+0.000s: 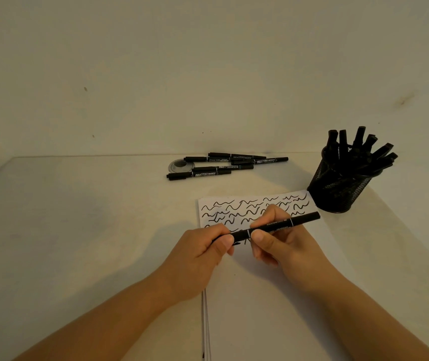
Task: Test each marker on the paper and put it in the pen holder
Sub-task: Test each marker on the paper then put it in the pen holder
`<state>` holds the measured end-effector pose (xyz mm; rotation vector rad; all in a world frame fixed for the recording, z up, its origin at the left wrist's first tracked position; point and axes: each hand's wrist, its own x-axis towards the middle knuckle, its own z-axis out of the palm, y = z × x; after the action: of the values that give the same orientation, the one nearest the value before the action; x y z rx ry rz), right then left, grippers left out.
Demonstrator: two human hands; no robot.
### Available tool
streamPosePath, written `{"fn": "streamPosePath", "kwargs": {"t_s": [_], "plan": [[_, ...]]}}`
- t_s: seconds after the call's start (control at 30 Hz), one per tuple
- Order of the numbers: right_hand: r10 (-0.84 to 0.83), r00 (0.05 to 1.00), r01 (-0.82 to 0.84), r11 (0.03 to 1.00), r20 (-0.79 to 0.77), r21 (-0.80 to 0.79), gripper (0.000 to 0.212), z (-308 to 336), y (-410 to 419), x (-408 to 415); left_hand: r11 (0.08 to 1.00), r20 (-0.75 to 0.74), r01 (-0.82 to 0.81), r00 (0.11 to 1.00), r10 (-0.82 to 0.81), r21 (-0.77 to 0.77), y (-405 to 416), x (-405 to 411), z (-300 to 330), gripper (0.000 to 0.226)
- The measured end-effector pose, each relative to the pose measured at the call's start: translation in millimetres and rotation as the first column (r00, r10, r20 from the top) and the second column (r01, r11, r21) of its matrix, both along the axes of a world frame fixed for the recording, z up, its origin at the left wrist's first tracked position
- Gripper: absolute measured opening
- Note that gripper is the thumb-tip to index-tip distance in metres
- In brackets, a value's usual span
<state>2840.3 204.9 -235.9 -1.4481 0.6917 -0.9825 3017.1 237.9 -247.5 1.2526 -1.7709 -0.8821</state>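
A pale cream tabletop (83, 230) is stretching back to a plain wall. Near the middle of its far edge, several loose black markers (223, 165) are lying in a rough heap, partly covering a small round clear disc (178, 165). Toward the far right corner, a black mesh pen holder (338, 188) is standing upright, crowded with markers. Just beside its base, a thin stack of white paper (273, 308) is lying flat, reaching the near edge, its top sheet carrying black squiggles

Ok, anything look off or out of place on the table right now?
Nothing looks damaged or spilled. One oddity: a round clear disc lies under the loose markers by the wall. The pen holder stands upright and crowded with markers.
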Motion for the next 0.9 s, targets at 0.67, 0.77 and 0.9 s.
{"fn": "streamPosePath", "kwargs": {"t_s": [0.67, 0.77, 0.9], "plan": [[-0.707, 0.631, 0.024, 0.43, -0.32, -0.903, 0.021, 9.1, 3.4, 13.6, 0.945, 0.263, -0.244, 0.918, 0.298, -0.219, -7.4, -0.1, 4.6, 0.027], [-0.713, 0.605, -0.164, 0.324, -0.355, -0.932, 0.024, 14.2, 0.9, 12.5, 0.949, 0.346, -0.162, 0.904, 0.253, -0.27, -4.9, -1.7, 12.2, 0.029], [-0.712, 0.566, -0.278, 0.31, -0.416, -0.909, 0.019, 24.6, -7.8, 3.6, 0.975, 0.327, -0.084, 0.933, 0.149, -0.204, -12.6, -5.1, 24.1, 0.029]]}}
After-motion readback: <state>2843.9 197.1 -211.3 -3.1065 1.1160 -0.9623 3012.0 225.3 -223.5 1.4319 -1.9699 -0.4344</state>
